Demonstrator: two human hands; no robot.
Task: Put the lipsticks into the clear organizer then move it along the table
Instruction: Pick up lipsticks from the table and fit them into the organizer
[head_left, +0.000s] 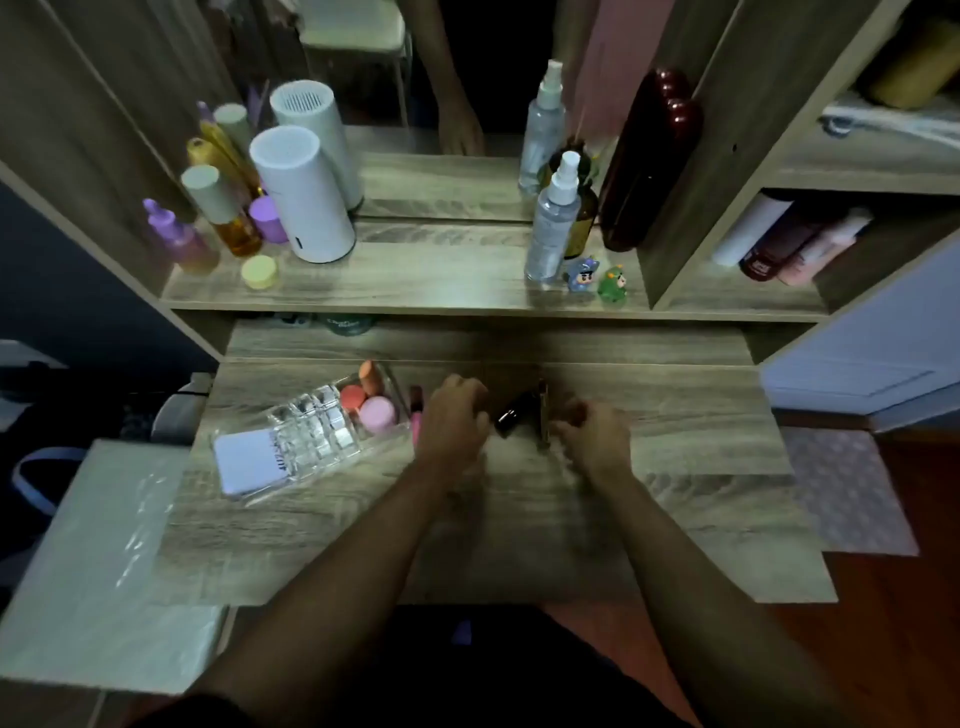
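Note:
The clear organizer (311, 431) lies on the wooden table (519, 519), left of my hands, with pink and orange sponges (371, 405) at its far end and a white card (247, 460) at its near end. A pink lipstick (416, 410) lies just beside its right wall. Between my hands lie a dark lipstick (514, 413) and a slim gold one (544, 410). My left hand (454, 415) hovers with curled fingers beside the dark lipstick. My right hand (592, 431) is curled by the gold one. Whether either hand grips one is unclear.
A raised shelf (415, 280) behind the table carries bottles, a white cylinder (301, 197), a spray bottle (553, 218), a yellow jar (260, 271) and two small figurines (597, 278). A mirror stands behind it. A white surface (104, 545) adjoins the table's left edge.

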